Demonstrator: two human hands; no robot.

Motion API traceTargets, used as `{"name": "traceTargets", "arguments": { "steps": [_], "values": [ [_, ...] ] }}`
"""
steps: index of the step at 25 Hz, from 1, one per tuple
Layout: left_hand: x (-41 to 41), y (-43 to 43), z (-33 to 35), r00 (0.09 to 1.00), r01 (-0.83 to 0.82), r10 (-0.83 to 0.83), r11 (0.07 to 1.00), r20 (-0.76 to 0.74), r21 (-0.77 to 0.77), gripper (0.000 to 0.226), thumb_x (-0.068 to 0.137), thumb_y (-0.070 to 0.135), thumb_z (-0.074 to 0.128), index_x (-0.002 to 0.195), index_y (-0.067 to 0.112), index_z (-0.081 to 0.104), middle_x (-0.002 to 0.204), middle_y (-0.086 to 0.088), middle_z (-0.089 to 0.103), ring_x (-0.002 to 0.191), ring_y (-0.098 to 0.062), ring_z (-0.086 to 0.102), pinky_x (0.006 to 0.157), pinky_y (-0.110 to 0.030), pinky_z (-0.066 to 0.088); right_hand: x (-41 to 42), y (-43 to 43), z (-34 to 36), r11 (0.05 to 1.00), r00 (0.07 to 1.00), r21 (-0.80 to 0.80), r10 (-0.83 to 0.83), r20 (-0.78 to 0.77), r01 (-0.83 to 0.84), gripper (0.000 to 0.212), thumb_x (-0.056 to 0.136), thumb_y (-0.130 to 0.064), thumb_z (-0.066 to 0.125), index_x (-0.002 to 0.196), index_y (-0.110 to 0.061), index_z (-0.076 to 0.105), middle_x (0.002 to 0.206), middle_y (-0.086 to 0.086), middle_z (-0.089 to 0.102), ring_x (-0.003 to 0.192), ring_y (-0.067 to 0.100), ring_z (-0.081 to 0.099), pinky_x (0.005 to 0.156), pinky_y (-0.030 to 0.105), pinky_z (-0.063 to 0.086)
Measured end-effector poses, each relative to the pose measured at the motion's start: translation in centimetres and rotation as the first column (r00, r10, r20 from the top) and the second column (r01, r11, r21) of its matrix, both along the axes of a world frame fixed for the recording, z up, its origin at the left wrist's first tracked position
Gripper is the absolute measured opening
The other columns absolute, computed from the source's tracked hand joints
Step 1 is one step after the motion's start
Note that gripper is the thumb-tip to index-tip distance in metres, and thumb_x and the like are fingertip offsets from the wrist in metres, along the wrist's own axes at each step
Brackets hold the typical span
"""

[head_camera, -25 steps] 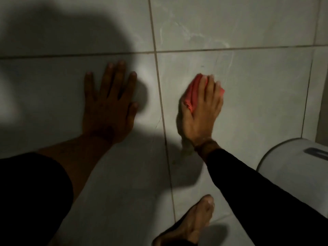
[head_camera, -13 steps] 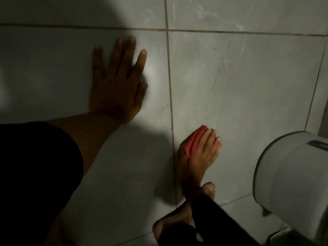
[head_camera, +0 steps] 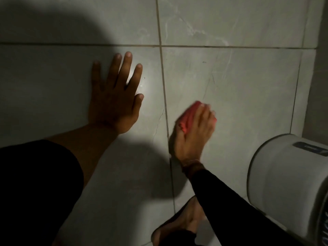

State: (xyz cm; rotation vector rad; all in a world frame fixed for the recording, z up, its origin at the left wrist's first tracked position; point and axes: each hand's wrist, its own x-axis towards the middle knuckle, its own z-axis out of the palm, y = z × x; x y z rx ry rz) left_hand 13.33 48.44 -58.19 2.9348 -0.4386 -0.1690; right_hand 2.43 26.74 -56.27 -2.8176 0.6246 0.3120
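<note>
Since before, the right hand (head_camera: 193, 137) has slid the cloth (head_camera: 186, 119) up to mid-frame, fingers curled over it; the left hand (head_camera: 113, 103) lies spread on the tile (head_camera: 248, 86). If the tile is wet, this palm may slip.

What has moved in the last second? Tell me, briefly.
The right hand wiped the red cloth down the wall, then partway back up, gripping it throughout. The left hand stayed flat on the wall, just below the horizontal joint.
</note>
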Motion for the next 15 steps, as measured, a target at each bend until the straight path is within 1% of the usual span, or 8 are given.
{"name": "traceTargets", "arguments": {
  "steps": [2,4,6,7,9,11,13,15],
  "values": [
    [-0.1,0.0,0.2,1.0,0.003,-0.003,1.0,-0.008,-0.03,0.076,0.102,0.045,0.04,0.17,0.017,0.017,0.18,-0.015,0.008,0.167,-0.038,0.009,0.128,-0.071,0.006,-2.3,2.1,-0.3,0.935,0.936,-0.061,0.346,-0.069,-0.35,0.078,0.109,-0.052,0.025,0.174,-0.015,0.003,0.184,0.012,0.002,0.17,0.04,0.005,0.138,0.064,0.005],
    [-0.2,0.0,0.2,1.0,-0.01,0.009,0.999,-0.027,-0.036,0.076,0.103,0.044,0.042,0.17,0.017,0.019,0.18,-0.015,0.009,0.167,-0.038,0.01,0.128,-0.071,0.005,-8.9,3.1,0.9,0.873,0.869,-0.072,0.468,-0.161,-0.483,0.076,0.109,-0.048,0.034,0.173,-0.012,0.016,0.182,0.017,0.013,0.167,0.045,0.015,0.13,0.072,0.026],
    [-0.1,0.0,0.1,1.0,-0.004,0.003,1.0,-0.022,-0.024,0.076,0.103,0.045,0.042,0.17,0.017,0.02,0.18,-0.016,0.01,0.167,-0.039,0.011,0.129,-0.07,0.005,-10.7,-1.2,1.8,0.899,0.892,-0.091,0.406,-0.198,-0.429,0.074,0.101,-0.037,0.041,0.164,0.0,0.04,0.176,0.028,0.025,0.16,0.055,0.032,0.119,0.079,0.039],
    [0.0,0.0,0.0,1.0,0.004,-0.004,1.0,-0.012,-0.028,0.076,0.103,0.046,0.041,0.17,0.016,0.02,0.18,-0.016,0.01,0.167,-0.04,0.011,0.129,-0.069,0.005,-9.1,-4.1,1.7,0.934,0.93,-0.108,0.319,-0.182,-0.342,0.077,0.098,-0.037,0.038,0.164,0.004,0.04,0.176,0.03,0.022,0.161,0.056,0.028,0.123,0.078,0.033],
    [-0.2,0.0,-0.2,1.0,-0.001,0.001,0.999,0.01,-0.05,0.074,0.104,0.044,0.04,0.17,0.016,0.023,0.18,-0.017,0.013,0.166,-0.04,0.012,0.129,-0.07,0.005,-0.6,-8.4,2.0,0.994,0.979,-0.103,0.005,-0.203,-0.027,0.09,0.095,-0.049,0.023,0.169,0.003,0.023,0.18,0.028,0.011,0.168,0.05,0.01,0.134,0.067,0.013],
    [-0.4,0.0,-0.6,0.999,-0.003,0.005,0.999,0.045,-0.038,0.071,0.104,0.041,0.04,0.169,0.015,0.027,0.179,-0.018,0.016,0.166,-0.041,0.015,0.128,-0.071,0.007,8.8,-10.6,0.8,0.99,0.993,-0.108,-0.1,-0.068,0.092,0.1,0.089,-0.058,0.02,0.172,-0.001,0.016,0.182,0.023,0.009,0.169,0.046,0.005,0.136,0.062,0.008],
    [-0.3,0.0,-0.9,0.999,-0.002,0.004,0.999,0.053,-0.037,0.073,0.103,0.042,0.042,0.169,0.016,0.027,0.179,-0.018,0.017,0.166,-0.04,0.015,0.128,-0.071,0.006,12.1,-9.5,-0.3,0.992,1.0,-0.128,0.024,0.008,-0.023,0.095,0.092,-0.054,0.03,0.173,-0.005,0.017,0.182,0.02,0.013,0.169,0.045,0.007,0.137,0.062,0.007],
    [-0.4,-0.1,-0.8,0.999,-0.009,0.011,0.999,0.039,-0.045,0.075,0.101,0.043,0.041,0.17,0.017,0.026,0.179,-0.016,0.016,0.166,-0.039,0.013,0.128,-0.071,0.005,7.7,-7.4,-1.0,0.968,0.973,-0.097,0.231,-0.003,-0.23,0.088,0.098,-0.048,0.036,0.174,-0.009,0.013,0.184,0.016,0.007,0.171,0.041,0.002,0.139,0.061,0.001]
  ]
}}
